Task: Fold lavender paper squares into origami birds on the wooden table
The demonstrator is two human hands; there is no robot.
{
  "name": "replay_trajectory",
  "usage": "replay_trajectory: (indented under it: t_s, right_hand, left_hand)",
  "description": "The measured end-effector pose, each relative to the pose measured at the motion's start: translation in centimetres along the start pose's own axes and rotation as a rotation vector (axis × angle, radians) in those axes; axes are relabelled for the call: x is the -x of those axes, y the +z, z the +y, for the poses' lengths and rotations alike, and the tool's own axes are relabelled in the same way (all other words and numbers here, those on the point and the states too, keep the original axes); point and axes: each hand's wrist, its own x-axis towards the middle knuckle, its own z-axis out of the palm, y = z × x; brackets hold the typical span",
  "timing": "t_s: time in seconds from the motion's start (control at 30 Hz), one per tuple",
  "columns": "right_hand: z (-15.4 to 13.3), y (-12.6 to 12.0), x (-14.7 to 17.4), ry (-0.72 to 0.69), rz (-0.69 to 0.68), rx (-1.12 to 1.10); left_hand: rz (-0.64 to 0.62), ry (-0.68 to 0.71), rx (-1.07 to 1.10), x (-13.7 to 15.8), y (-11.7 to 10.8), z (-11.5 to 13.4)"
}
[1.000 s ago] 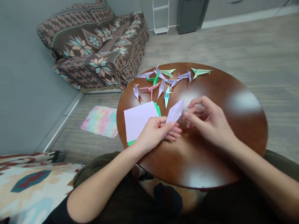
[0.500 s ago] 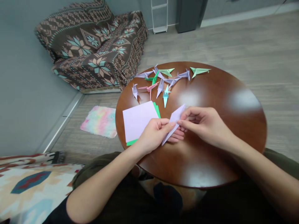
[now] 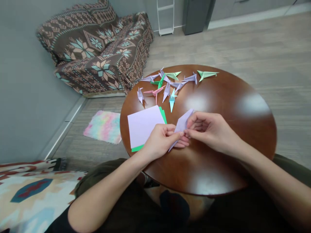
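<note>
A folded piece of lilac origami paper (image 3: 182,122) is held between my two hands above the table. My left hand (image 3: 164,137) grips its lower part, thumb on top and fingers underneath. On the other side, my right hand (image 3: 209,129) pinches the paper's right edge between thumb and fingertips. The fingers partly cover the lower folds. Beside my left hand lies a stack of square paper (image 3: 144,126), lilac on top with green sheets (image 3: 162,115) sticking out below.
Several folded paper cranes stand at the far side of the round brown table (image 3: 233,136), among them a pink crane (image 3: 155,93), a blue crane (image 3: 172,102) and a light green crane (image 3: 206,75). A covered sofa (image 3: 97,58) and a pastel rug (image 3: 103,126) are beyond the left edge.
My right fingers and left thumb have shifted slightly on the folded paper, and more of its upper face shows. The cranes and the stack have stayed put.
</note>
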Motion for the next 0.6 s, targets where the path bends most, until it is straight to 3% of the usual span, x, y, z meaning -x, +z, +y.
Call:
replay_trajectory:
  t_s: [0.23, 0.4, 0.6]
  right_hand:
    - [-0.1, -0.8, -0.2, -0.008, 0.018, -0.014]
    - [0.8, -1.1, -0.8, -0.045, 0.194, -0.062]
    - [0.9, -0.3, -0.9, 0.084, -0.046, -0.036]
  left_hand:
    - [-0.013, -0.041, -0.027, 0.1, -0.4, 0.6]
    - [0.008, -0.016, 0.031, -0.2, -0.8, -0.1]
    - [-0.095, -0.032, 0.022, -0.2, -0.5, -0.4]
